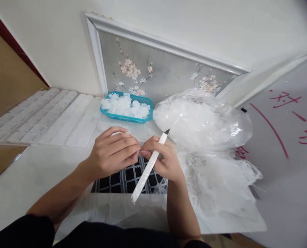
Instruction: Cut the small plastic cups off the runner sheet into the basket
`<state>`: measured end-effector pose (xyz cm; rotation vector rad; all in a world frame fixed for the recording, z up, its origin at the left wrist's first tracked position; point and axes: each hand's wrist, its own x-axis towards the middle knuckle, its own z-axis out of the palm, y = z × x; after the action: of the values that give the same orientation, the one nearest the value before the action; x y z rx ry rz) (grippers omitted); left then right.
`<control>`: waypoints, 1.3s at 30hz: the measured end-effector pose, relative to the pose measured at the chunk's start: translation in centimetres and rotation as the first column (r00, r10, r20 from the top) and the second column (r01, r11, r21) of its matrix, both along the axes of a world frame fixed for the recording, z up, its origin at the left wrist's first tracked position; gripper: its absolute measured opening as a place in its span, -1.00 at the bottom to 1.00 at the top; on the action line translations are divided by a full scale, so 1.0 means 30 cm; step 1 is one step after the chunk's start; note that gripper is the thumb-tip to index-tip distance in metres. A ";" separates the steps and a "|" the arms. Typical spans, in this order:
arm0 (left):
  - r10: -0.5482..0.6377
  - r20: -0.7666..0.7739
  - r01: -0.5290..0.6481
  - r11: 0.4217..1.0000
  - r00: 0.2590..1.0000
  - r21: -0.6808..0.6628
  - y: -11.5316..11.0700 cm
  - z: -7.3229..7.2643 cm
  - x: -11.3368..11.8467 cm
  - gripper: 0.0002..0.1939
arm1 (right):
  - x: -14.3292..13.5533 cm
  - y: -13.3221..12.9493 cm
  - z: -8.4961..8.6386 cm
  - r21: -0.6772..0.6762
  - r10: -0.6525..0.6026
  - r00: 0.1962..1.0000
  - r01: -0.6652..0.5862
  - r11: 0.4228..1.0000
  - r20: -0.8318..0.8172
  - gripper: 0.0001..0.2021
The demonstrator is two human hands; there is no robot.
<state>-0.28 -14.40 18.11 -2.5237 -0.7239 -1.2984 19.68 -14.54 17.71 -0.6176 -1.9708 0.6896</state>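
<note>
Right fingers (pixel 155 146) clamp a white tool (pixel 150 164) whose dark tip (pixel 167 131) could pierce the clear bag (pixel 236 128) just beyond them if swung; left fingers (pixel 122 147) bunch together, any grip hidden.

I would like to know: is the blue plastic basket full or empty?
Full: translucent white pieces are heaped to the top of the blue plastic basket, hiding its bottom.

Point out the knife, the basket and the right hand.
Knife (pixel 149 166), head view: middle of the white handle.
Basket (pixel 127 119), head view: front wall.
Right hand (pixel 167 159), head view: middle of the hand.
</note>
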 end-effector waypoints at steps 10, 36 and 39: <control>0.297 0.520 -0.117 0.929 0.801 -0.351 0.100 -0.024 -0.059 -0.96 | 0.025 -0.059 0.020 0.146 0.040 0.973 -0.007 0.989 -0.226 -0.89; -0.246 0.451 0.478 0.704 0.858 -0.525 0.005 0.010 0.009 -0.89 | 0.022 -0.024 -0.019 0.231 -0.319 0.892 0.400 0.887 -0.319 -0.79; -0.279 0.339 0.421 0.769 0.898 -0.482 -0.001 0.018 0.014 -0.91 | 0.001 -0.020 -0.027 0.212 -0.410 0.809 0.528 0.822 -0.422 -0.89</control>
<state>0.13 -14.42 18.64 -3.1068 -0.7827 -1.7739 19.71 -15.14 16.91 -0.6929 -1.4520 0.1405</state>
